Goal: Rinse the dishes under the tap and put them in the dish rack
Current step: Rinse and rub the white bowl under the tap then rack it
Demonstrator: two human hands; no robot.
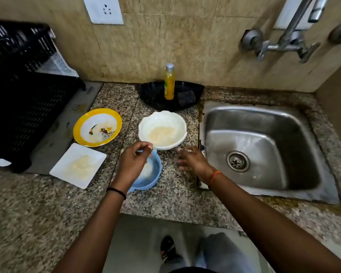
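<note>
Four dirty dishes lie on the granite counter left of the steel sink [264, 123]: a yellow-rimmed plate [110, 119], a white square plate [78, 165], a white scalloped bowl [162, 131] and a blue bowl [155, 170]. My left hand [134, 160] is over the blue bowl, with thumb and fingers pinching its far rim. My right hand [191, 160] hovers above the counter between the bowls and the sink, fingers loosely spread and holding nothing. The tap [289, 36] is on the wall above the sink, with no water running. The black dish rack [18, 105] stands at the far left.
A black tray [152, 95] against the wall holds a yellow soap bottle [169, 83] and a dark scrubber [186, 98]. A socket [103, 9] is on the tiled wall. The counter's front edge runs below my arms, above the floor and my legs.
</note>
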